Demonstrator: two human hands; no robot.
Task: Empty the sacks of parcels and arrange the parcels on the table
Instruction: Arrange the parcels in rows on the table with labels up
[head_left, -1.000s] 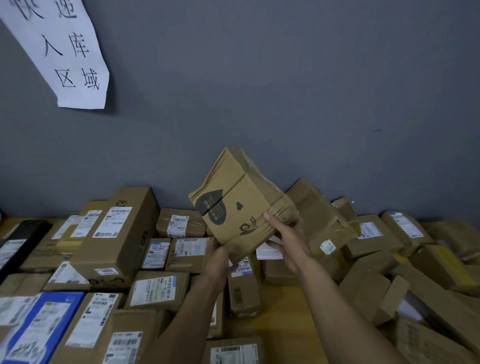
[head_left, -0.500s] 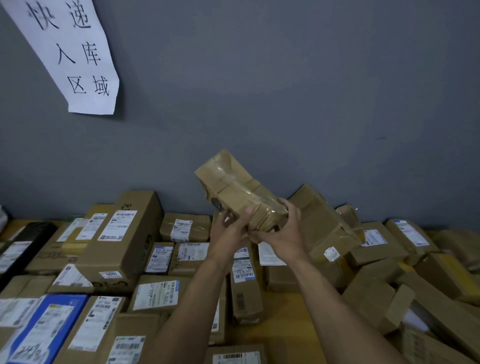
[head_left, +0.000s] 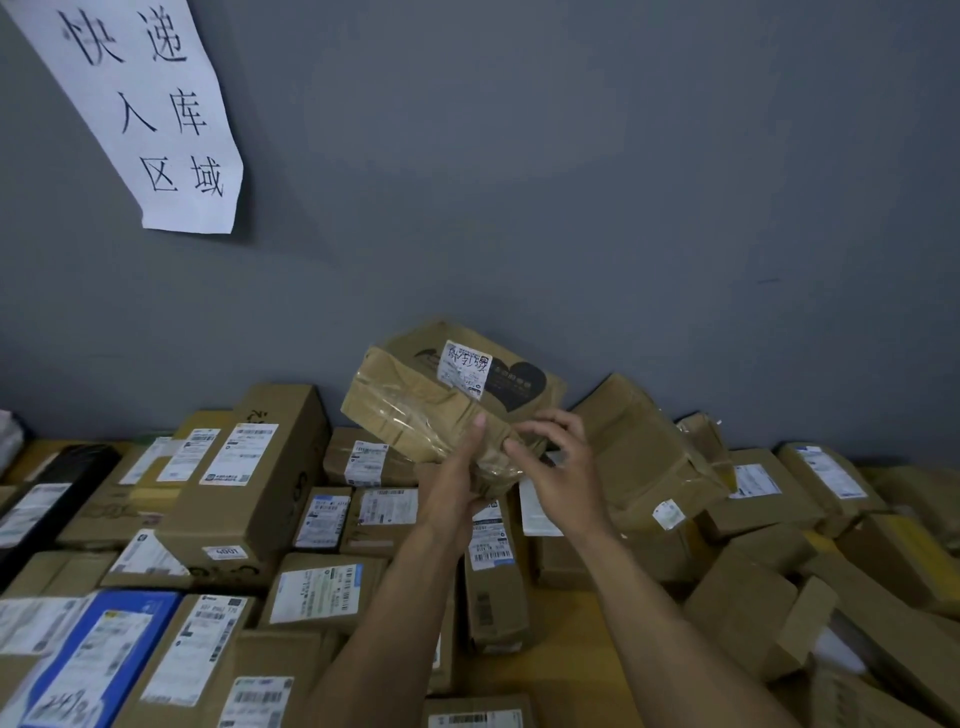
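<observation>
Nearest, the bare wooden table (head_left: 566, 639) showed a free gap at 6 o'clock between the rows. Above it the left hand (head_left: 457, 499) gripped the taped cardboard parcel (head_left: 447, 410) from underneath, thumb pressed up its near edge, while the right hand (head_left: 561, 467) hovered at 3 o'clock with fingers spread, barely touching. The label (head_left: 464, 370) faced up, so I'd have set it down like that, squared to the neighbours, not onto the loose heap (head_left: 737, 519) at 2 o'clock.
</observation>
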